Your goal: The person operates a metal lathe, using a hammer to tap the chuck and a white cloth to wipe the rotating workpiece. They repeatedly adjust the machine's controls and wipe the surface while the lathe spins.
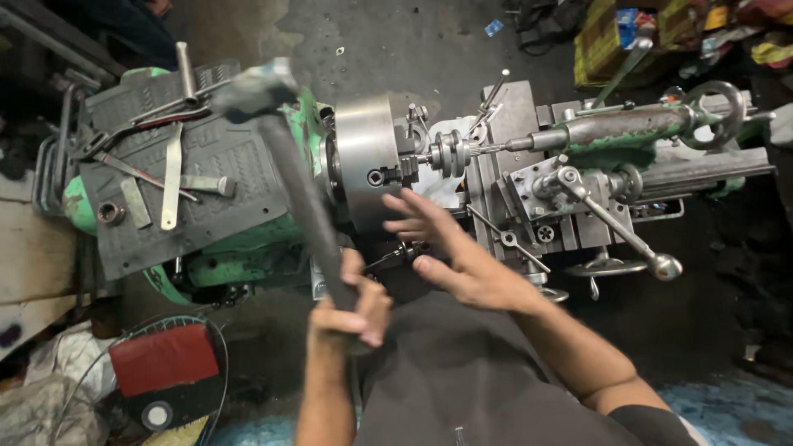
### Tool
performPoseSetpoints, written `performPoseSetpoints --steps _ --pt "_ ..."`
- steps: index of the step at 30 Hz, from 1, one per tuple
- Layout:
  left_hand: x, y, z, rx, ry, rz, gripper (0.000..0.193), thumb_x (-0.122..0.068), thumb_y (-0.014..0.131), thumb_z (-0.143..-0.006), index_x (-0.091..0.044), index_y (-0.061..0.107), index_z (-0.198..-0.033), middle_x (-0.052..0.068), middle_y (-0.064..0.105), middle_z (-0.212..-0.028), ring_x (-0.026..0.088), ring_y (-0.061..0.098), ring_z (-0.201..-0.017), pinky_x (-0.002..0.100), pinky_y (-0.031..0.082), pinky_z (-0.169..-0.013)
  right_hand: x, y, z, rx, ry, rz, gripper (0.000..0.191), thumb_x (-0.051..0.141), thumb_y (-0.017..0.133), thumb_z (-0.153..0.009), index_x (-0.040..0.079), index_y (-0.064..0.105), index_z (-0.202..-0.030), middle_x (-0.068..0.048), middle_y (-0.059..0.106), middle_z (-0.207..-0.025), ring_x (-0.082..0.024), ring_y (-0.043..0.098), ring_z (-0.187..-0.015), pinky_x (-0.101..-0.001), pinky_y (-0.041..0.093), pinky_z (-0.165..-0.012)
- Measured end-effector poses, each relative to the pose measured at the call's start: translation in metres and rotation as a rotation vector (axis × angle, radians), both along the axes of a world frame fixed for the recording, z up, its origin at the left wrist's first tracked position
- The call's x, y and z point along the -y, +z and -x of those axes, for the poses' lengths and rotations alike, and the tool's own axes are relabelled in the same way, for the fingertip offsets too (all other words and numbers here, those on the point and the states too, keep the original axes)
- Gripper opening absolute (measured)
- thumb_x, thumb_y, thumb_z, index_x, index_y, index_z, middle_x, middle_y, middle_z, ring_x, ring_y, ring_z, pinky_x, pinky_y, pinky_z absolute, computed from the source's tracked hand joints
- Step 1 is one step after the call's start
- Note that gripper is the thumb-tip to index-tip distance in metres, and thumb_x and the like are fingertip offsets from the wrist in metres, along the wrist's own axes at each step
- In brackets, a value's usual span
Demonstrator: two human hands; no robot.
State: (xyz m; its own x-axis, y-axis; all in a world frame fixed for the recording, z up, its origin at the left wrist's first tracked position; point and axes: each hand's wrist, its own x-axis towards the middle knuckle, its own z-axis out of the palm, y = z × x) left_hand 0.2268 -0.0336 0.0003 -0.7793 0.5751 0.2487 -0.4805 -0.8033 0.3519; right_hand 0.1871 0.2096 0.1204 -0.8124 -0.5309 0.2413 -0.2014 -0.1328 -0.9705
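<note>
Head view: left hand (351,310) clenched low on long dark steel hammer (285,157), head-heavy, rigid; right hand (458,256) open beside round silver lathe chuck (363,157)

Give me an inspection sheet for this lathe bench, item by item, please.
Surface: black ribbed mat on the green headstock, holding loose tools.
Job's things: hammer raised; steel chuck grips a small round part.
Clutter: flat wrenches, a chuck key on the mat.
Hands: left hand grips the hammer handle; right hand open beside the chuck.
Cables: nothing seen.
Surroundings: wire fan guard, dark stained floor.
</note>
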Motion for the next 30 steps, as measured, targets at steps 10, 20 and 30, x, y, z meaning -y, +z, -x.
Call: performPoseSetpoints --steps 10,20,30 --pt "-0.046 0.035 0.058 -0.855 0.385 1.231 0.047 -0.024 0.081 -0.083 -0.006 0.065 -0.124 0.008 0.069 -0.120 0.027 0.069 -0.115 0.039 0.056 -0.099 -0.035 -0.030 0.012 0.212 -0.434 0.202 0.045 0.023 0.056 -0.106 0.002 0.034 -0.140 -0.010 0.060 -0.092 -0.015 0.064 -0.061 -0.0302 0.058 -0.053" --pt "-0.080 0.046 0.136 -1.011 1.196 2.029 0.065 -0.033 0.081 -0.081 -0.024 0.065 -0.143 0.008 0.048 -0.159 0.040 0.036 -0.150 0.054 0.039 -0.119 -0.066 -0.078 0.001 0.509 -0.634 -0.129 0.085 0.003 0.064 -0.091 0.018 0.023 -0.164 -0.003 0.061 -0.095 -0.008 0.054 -0.059 -0.0246 0.048 -0.042" --pt "-0.077 0.043 0.150 -0.982 1.143 2.008 0.062 -0.028 0.079 -0.079 -0.024 0.068 -0.140 0.006 0.051 -0.157 0.035 0.042 -0.146 0.049 0.048 -0.102 -0.089 -0.024 0.013 0.055 -0.637 -0.108 0.082 0.000 0.061 -0.099 0.014 0.021 -0.170 -0.011 0.063 -0.106 -0.011 0.062 -0.070 -0.0270 0.056 -0.054"
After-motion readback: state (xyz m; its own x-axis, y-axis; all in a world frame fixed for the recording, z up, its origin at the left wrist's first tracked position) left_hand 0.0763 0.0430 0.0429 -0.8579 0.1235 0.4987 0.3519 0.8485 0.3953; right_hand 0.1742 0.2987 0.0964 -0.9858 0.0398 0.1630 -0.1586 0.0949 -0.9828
